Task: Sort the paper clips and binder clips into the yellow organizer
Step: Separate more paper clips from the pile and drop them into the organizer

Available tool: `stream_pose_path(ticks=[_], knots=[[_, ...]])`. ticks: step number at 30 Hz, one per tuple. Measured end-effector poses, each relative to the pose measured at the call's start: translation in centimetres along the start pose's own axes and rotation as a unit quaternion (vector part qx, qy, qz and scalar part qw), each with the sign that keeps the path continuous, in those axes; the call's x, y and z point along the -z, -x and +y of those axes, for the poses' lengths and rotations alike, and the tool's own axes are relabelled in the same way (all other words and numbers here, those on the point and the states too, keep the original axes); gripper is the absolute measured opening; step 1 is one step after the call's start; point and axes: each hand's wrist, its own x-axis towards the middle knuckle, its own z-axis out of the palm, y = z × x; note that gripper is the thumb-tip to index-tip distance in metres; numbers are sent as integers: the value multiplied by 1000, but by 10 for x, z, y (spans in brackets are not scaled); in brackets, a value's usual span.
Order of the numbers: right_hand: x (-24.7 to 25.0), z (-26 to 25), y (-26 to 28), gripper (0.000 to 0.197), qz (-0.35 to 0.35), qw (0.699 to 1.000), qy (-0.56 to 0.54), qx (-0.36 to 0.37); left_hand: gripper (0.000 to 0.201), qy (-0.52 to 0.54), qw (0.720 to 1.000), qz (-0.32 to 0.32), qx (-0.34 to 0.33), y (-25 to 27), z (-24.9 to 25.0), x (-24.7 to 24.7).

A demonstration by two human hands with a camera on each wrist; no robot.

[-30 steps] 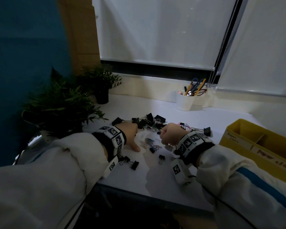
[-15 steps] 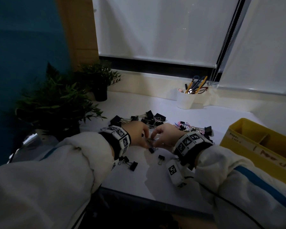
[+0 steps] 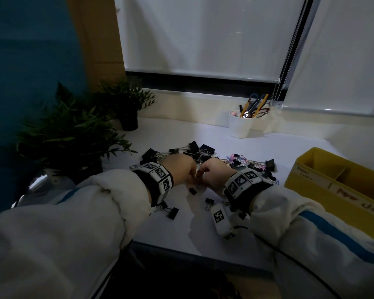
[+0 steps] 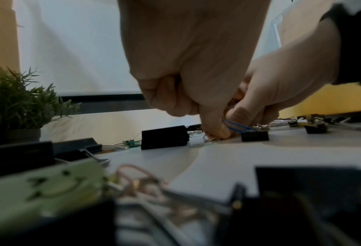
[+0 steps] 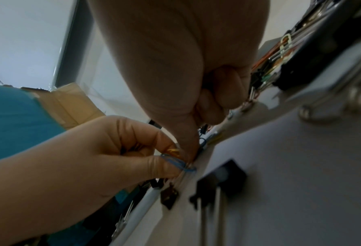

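Note:
Black binder clips [image 3: 194, 149] and coloured paper clips [image 3: 235, 160] lie heaped mid-table. The yellow organizer [image 3: 311, 182] stands at the right, labelled on its front wall. My left hand [image 3: 192, 178] and right hand [image 3: 200, 174] meet fingertip to fingertip just before the heap. In the right wrist view the left hand [image 5: 166, 159] pinches a blue paper clip [image 5: 175, 162], with yellow clips [image 5: 173, 150] under its curled fingers. The right hand [image 5: 191, 153] pinches down on the same small cluster at the table top. The blue paper clip [image 4: 236, 126] sits between both thumbs.
Loose binder clips [image 3: 173, 213] [image 3: 208, 207] lie near my wrists, close to the table's front edge. Two potted plants [image 3: 69, 134] [image 3: 127, 108] crowd the left side. A white cup of pens and scissors [image 3: 241, 125] stands at the back by the window sill.
The left hand rested with its fingers on the table, apart from the right. Both hands have since closed in on each other and their fingertips now meet over the paper clips.

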Motion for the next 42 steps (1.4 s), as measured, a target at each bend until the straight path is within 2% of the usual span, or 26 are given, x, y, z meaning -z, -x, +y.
stream_pose_path(ticks=[3,7,10,12,16,19,24,26,29,34,37,42], knots=[[4,3,7,20,40,999,1,13,22,-20,999,16,-36,0,4,4],[24,15,28,4,135,990,-34,36,12,54,995,68,-55,-2,15,21],[54,26,50,17,180,981,-45,48,12,113,986,97,-71,-14,40,38],[74,40,64,22,215,974,-73,27,14,136,978,132,-86,-25,62,46],[107,74,97,10,300,940,-162,-14,19,234,947,181,-123,-45,115,53],[128,97,121,7,329,916,-226,-45,19,301,929,177,-126,-62,159,51],[147,141,139,10,420,868,-236,-125,20,411,895,149,-90,-92,220,36],[147,152,141,9,409,867,-233,-163,19,430,891,124,-77,-100,241,26],[144,165,136,20,368,875,-239,-205,20,450,883,118,-56,-111,261,18],[144,174,126,16,360,878,-233,-212,46,477,871,111,-27,-120,265,28],[144,172,127,16,342,890,-229,-198,37,484,869,102,-36,-124,271,37],[145,171,127,29,318,899,-246,-174,15,491,870,22,-48,-127,283,39]])
